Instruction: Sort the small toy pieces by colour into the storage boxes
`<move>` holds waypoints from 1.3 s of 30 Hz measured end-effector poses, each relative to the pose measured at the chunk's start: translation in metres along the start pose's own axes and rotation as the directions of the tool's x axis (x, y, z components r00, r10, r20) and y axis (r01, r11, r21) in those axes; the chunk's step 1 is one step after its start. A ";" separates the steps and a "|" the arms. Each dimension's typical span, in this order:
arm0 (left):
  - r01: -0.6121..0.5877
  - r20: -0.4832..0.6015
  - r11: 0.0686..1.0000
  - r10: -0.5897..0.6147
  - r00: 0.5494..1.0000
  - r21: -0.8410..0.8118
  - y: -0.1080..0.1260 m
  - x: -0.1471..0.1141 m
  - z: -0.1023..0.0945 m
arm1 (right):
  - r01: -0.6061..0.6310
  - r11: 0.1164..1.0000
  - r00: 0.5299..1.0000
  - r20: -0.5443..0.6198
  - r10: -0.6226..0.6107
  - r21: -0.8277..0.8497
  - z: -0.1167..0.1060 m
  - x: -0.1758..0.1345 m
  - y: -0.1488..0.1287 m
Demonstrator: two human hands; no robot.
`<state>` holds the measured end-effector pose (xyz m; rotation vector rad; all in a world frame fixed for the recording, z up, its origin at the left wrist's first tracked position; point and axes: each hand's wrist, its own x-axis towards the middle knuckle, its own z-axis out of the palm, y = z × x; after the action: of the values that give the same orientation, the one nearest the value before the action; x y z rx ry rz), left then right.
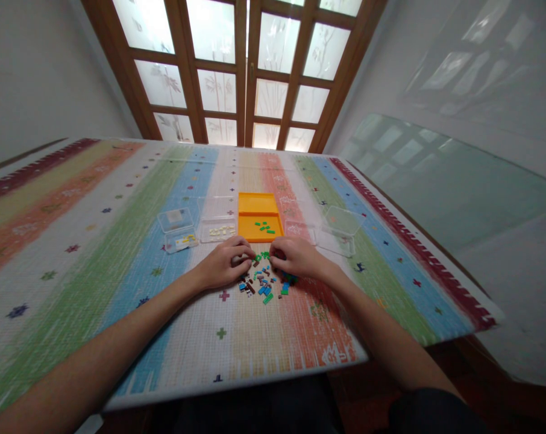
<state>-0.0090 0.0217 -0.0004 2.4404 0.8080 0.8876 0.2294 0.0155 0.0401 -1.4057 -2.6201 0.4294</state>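
A loose pile of small toy building bricks (264,290) in blue, green, brown and black lies on the striped tablecloth between my hands. My left hand (223,262) rests at the pile's left edge, fingers curled and thumb close to the fingertips. On the other side my right hand (295,256) is closed, its fingertips by several green bricks (264,255) at the top of the pile. What either hand pinches is too small to make out. Just beyond them stands an open orange case (258,204), with several green bricks (266,228) in its near half.
Left of the orange case are a clear box with cream bricks (222,231) and another open clear box (168,247) with yellow and white pieces. Clear plastic boxes (340,244) stand to the right. The table's near edge (237,386) runs in front of me.
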 end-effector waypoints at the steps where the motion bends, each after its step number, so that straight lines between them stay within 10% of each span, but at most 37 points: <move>1: -0.008 -0.001 1.000 0.008 1.000 0.001 0.000 -0.001 0.000 | 0.005 1.000 1.000 -0.008 -0.005 0.004 0.000 0.000 0.000; 39: -0.191 0.033 0.970 0.189 0.981 0.147 0.006 -0.001 -0.001 | 0.027 0.999 0.995 -0.094 -0.030 -0.026 0.008 0.001 0.004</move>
<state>-0.0079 0.0172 0.0030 2.6899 0.6634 0.8988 0.2302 0.0171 0.0307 -1.3594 -2.5750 0.3199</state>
